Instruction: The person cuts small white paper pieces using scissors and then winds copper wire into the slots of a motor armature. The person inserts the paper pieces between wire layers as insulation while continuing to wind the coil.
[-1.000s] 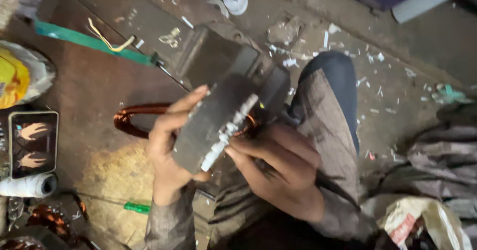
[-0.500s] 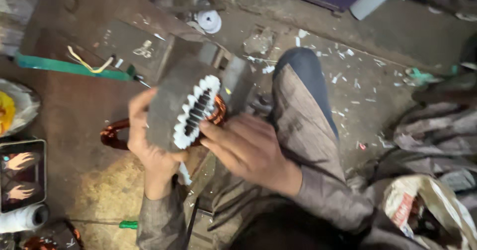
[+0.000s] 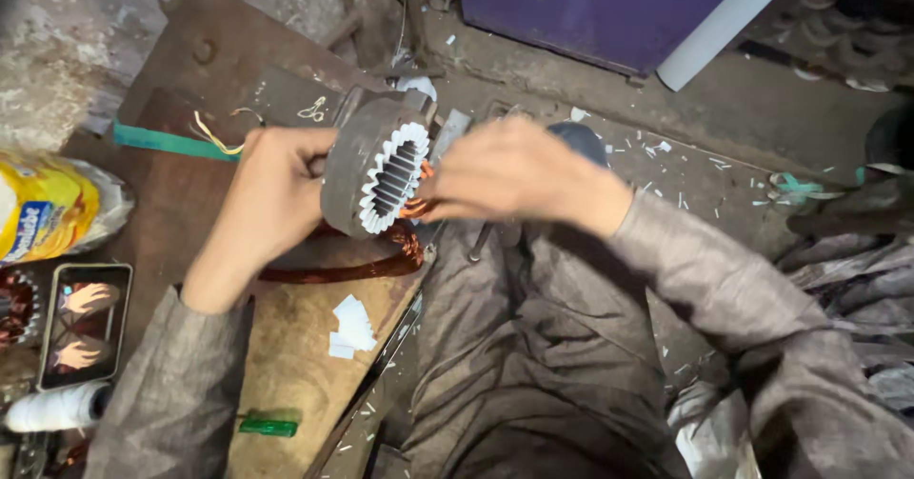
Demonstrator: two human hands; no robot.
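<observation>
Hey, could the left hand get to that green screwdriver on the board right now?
Probably not right away: the left hand is wrapped around the metal motor core. The green screwdriver lies uncovered on the board beside the left sleeve, so the path looks free once it lets go.

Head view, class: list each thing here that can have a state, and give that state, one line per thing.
Stator core: held up, slots lined with white paper.
Copper coil: lying loose on the board.
Phone: screen lit.
Left hand: gripping the core.
Right hand: fingers at the core's face.
</observation>
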